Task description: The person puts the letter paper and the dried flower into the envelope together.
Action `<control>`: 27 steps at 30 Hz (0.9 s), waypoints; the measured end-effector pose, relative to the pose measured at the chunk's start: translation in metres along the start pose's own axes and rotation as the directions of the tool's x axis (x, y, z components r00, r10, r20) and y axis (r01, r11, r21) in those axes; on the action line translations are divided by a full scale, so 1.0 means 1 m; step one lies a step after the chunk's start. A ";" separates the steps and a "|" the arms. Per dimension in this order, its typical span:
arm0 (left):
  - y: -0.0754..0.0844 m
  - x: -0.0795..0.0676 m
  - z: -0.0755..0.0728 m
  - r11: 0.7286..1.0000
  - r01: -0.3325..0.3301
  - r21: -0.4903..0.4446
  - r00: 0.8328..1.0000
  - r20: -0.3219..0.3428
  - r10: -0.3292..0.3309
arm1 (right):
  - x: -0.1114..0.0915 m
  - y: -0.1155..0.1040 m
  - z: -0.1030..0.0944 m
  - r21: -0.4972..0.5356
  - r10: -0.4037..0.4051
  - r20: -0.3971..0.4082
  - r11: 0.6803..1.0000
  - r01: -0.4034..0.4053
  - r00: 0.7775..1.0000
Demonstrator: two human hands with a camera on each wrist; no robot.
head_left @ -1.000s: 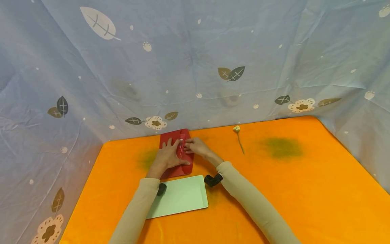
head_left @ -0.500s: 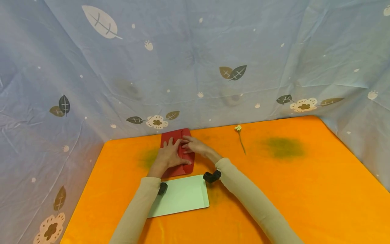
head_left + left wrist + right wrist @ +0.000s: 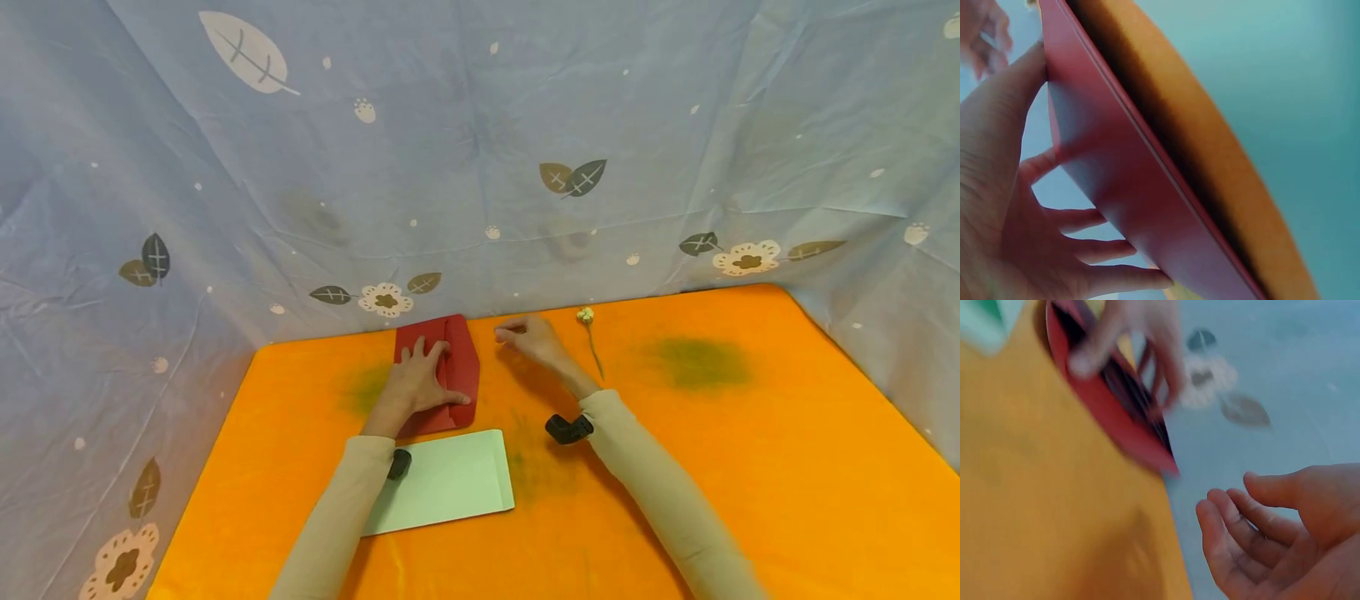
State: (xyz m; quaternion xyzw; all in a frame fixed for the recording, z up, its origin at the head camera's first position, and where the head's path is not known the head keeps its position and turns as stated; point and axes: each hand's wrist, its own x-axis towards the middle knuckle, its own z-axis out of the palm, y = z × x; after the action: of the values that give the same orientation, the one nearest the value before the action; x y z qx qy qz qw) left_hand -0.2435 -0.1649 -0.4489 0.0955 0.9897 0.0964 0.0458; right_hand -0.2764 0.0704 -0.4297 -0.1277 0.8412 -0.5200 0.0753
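1. At the back and on both sides, the scene is enclosed by a wrinkled blue-grey curtain (image 3: 450, 150), printed with leaves, flowers and paw marks.
2. The table (image 3: 720, 467) is covered with orange, plush-looking cloth, on which dull green patches are seen.
3. A flat, smooth, oblong pale green envelope (image 3: 453, 487) is laid toward the person; its left end is hidden by the left sleeve (image 3: 322, 525), and its right edge is creased.
4. Just beyond it, near the curtain, a red envelope (image 3: 463, 367) is placed, its slant-cornered flap spread rightward and a dark gap shown at its mouth.
5. Part of this paper is covered by the left hand (image 3: 416, 387), its fingers spread wide and rested on it.
6. By the right hand (image 3: 534, 340), raised just right of the flap, nothing is held; its fingers are loosely bent, the thumb apart.
7. Farther right, a thin-stemmed, pale-headed flower (image 3: 592, 338) is laid.
8. Black devices (image 3: 569, 429) are worn at both wrists.
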 end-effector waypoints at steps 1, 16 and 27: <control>0.000 0.000 0.000 1.000 -0.001 -0.004 1.000 -0.001 0.001 | -0.003 0.005 -0.011 -0.028 -0.001 -0.035 1.000 0.000 0.999; -0.001 -0.001 0.000 0.999 -0.042 -0.024 0.999 -0.033 0.041 | -0.037 0.065 -0.095 -0.375 0.193 -0.312 0.875 -0.307 0.930; -0.002 -0.002 -0.003 0.997 -0.043 -0.060 0.999 -0.036 0.041 | -0.028 0.065 -0.095 -0.269 0.271 -0.246 0.903 -0.334 0.931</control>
State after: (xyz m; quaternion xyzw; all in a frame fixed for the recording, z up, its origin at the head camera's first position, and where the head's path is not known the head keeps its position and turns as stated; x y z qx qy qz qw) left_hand -0.2419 -0.1675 -0.4459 0.1131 0.9847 0.1292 0.0297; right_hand -0.2828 0.1879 -0.4452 0.0485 0.9243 -0.3754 0.0489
